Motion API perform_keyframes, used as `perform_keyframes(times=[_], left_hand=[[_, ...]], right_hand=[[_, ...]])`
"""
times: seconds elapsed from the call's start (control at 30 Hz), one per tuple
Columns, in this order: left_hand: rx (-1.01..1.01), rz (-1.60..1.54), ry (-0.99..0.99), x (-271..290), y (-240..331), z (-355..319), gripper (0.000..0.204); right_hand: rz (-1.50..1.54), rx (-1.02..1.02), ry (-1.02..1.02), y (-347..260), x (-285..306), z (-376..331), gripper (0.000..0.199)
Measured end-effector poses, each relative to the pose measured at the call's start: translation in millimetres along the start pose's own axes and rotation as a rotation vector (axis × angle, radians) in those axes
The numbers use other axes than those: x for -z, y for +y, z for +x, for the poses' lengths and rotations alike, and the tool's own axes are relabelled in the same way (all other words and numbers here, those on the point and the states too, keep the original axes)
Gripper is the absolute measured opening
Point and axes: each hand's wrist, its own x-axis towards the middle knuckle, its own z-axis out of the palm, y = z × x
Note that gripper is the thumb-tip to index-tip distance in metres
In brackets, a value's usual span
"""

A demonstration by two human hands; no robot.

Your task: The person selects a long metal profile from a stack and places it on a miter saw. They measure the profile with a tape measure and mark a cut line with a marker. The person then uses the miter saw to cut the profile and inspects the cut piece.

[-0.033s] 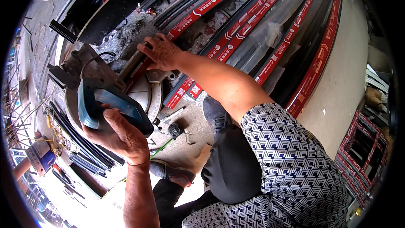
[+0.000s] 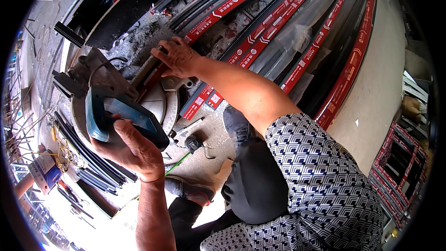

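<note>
My left hand (image 2: 134, 151) is wrapped round the handle of a teal and black miter saw (image 2: 139, 114), thumb on top. Beneath the saw head shows part of its round metal base (image 2: 173, 107). Farther off, my right hand (image 2: 180, 59) presses down on a long profile with red film (image 2: 151, 81), which lies across the saw base. The fingers of that hand bend over the profile's edge. The saw housing hides the blade and the profile's near end.
Several long red-filmed profiles (image 2: 253, 42) stretch away at the upper right. Metal shavings (image 2: 144, 32) lie heaped beyond the saw. A black tape measure (image 2: 193, 143) lies near my feet. Dark offcuts (image 2: 96, 180) are at left, and stacked red-edged frames (image 2: 398, 172) at far right.
</note>
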Motion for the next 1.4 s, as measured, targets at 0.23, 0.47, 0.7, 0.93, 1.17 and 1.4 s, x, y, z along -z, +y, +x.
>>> perform_keyframes(times=[0.23, 0.47, 0.7, 0.93, 1.17, 1.4], left_hand=[[-0.003, -0.007, 0.004, -1.6, -1.0, 1.0, 0.055], [0.038, -0.026, -0.028, 0.8, 2.7, 1.2, 0.064], [0.037, -0.011, -0.018, 1.7, -2.9, 0.2, 0.06], [0.026, -0.042, -0.015, -0.6, -0.3, -2.2, 0.059], [0.012, -0.015, -0.019, -1.4, -1.6, -3.3, 0.061], [0.017, -0.014, -0.005, -2.8, -4.3, -7.7, 0.063]], right_hand=[[0.012, -0.017, -0.048, 1.0, 0.0, 0.8, 0.082], [0.007, -0.026, -0.066, 0.0, 1.0, 1.6, 0.082], [-0.021, -0.023, -0.062, 0.0, -1.9, 0.7, 0.082], [-0.034, -0.016, -0.064, 0.4, -3.2, 3.1, 0.084], [0.014, -0.003, 0.004, 1.1, -4.6, 1.5, 0.084], [0.004, -0.008, -0.039, 1.4, -2.6, 1.5, 0.084]])
